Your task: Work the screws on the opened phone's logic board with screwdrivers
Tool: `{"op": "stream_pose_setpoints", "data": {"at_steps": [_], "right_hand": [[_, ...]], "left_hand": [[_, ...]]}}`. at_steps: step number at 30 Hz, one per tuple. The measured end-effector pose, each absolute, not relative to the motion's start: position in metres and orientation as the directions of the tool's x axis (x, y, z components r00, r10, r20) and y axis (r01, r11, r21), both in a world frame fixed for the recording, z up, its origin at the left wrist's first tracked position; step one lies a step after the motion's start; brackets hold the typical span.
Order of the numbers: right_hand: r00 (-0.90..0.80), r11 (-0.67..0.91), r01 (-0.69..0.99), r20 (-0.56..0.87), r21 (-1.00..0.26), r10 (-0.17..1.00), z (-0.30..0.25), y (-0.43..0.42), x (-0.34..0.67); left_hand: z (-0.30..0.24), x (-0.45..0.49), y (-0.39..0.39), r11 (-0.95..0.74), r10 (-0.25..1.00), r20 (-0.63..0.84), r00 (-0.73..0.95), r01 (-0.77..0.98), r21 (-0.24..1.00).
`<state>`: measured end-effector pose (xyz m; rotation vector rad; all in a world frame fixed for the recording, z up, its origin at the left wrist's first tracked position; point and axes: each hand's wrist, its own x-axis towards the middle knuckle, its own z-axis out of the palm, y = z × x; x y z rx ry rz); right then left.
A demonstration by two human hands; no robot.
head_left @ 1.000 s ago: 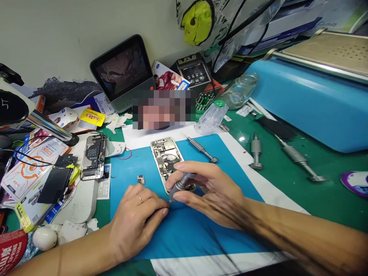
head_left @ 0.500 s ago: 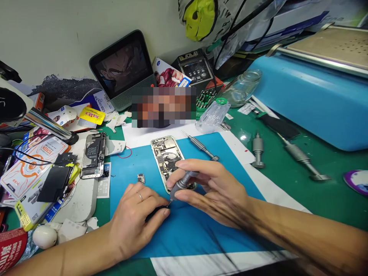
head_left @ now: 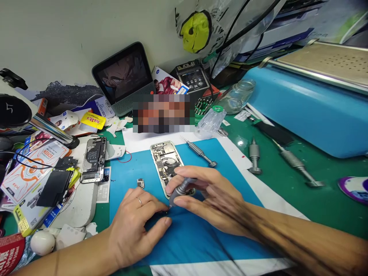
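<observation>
My right hand (head_left: 215, 199) grips a grey screwdriver (head_left: 181, 189) in its fingers, the shaft slanting down to the left. Its tip is beside the index fingertip of my left hand (head_left: 139, 224). The left fingers are curled over the blue mat (head_left: 207, 245), thumb a little apart from the index finger. Something small and dark lies under those fingertips, mostly hidden. Behind my right hand an opened phone (head_left: 163, 163) lies on the mat, its insides exposed and its lower end partly covered. A small metal phone part (head_left: 140, 183) sits just beyond my left knuckles.
A second screwdriver (head_left: 199, 151) lies right of the phone; further ones (head_left: 254, 157) are on the green table. Another opened phone (head_left: 93, 159) rests on the white base at left, beside boxes (head_left: 34, 168). A screen (head_left: 123, 74), glass jar (head_left: 238, 96) and blue machine (head_left: 299, 111) stand behind.
The whole view has shifted slightly, so most things appear lower. My left thumb is a little further from the index finger. The right hand still holds the screwdriver at nearly the same place.
</observation>
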<state>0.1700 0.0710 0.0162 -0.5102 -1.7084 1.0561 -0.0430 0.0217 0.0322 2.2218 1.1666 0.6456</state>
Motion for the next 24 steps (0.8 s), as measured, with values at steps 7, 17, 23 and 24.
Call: {"op": "stream_pose_setpoints", "data": {"at_steps": [7,17,23,24], "right_hand": [[-0.425,0.681,-0.032,0.627,-0.732,0.653,0.025,0.080,0.179],[-0.469,0.840,0.118,0.716,-0.529,0.517,0.029,0.091,0.186],[-0.465,0.873,0.142,0.747,-0.467,0.475,0.028,0.092,0.184],[-0.464,0.872,0.144,0.747,-0.467,0.476,0.028,0.092,0.184]], "left_hand": [[0.034,-0.043,0.020,-0.469,0.847,0.125,0.516,0.617,0.632],[0.032,-0.042,0.020,-0.603,0.769,0.122,0.628,0.648,0.465],[0.031,-0.044,0.019,-0.638,0.745,0.130,0.654,0.642,0.425],[0.031,-0.044,0.019,-0.642,0.743,0.130,0.657,0.642,0.419]]}}
